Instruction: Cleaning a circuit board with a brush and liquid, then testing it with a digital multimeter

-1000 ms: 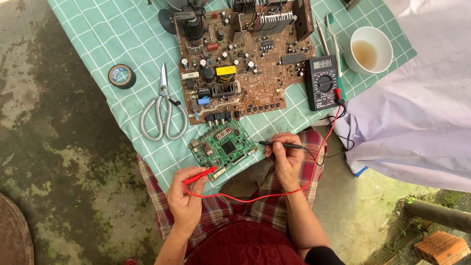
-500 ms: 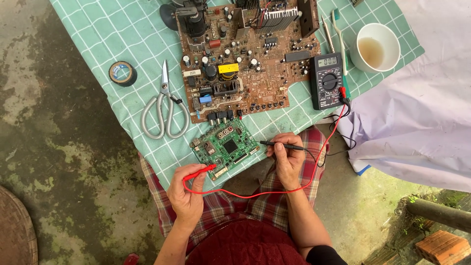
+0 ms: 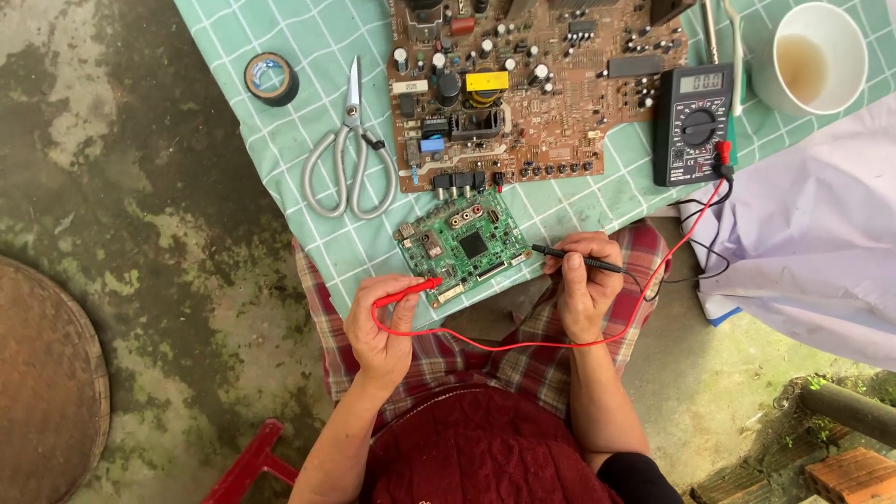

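Holding a probe in each hand, we test the small green circuit board (image 3: 464, 245) at the table's near edge. Our left hand (image 3: 383, 331) pinches the red probe (image 3: 408, 292) at the board's near corner; our right hand (image 3: 585, 285) grips the black probe (image 3: 567, 257) just beside its right edge. Next, we judge, both tips need steady contact while we read the multimeter (image 3: 693, 123).

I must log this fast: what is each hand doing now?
Left hand: fingers closed on red probe.
Right hand: fingers closed on black probe.
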